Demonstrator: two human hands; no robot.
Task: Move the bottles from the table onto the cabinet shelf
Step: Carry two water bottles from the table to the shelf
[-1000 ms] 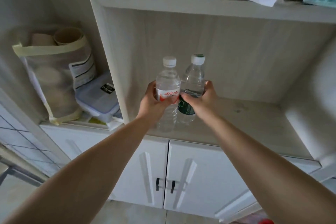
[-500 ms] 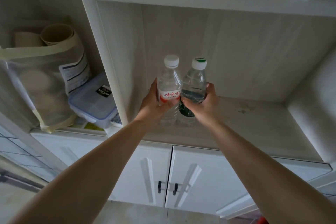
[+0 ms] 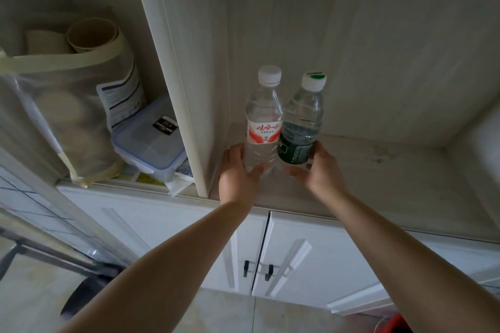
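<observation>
Two clear water bottles stand upright side by side on the cabinet shelf, near its left wall. The left bottle has a red-and-white label and a white cap. The right bottle has a dark green label and a white cap with a green spot. My left hand is low at the base of the left bottle, thumb against its side and fingers loosely spread in front. My right hand mirrors it at the base of the green-labelled bottle, fingers relaxed.
A vertical divider panel closes the shelf on the left. Beyond it sit a lidded plastic container and a mesh bag of rolls. White cabinet doors with dark handles are below. The shelf extends bare to the right.
Both bottles have come down to stand on the shelf. My hands have slid from the labels to the bases and their fingers have loosened.
</observation>
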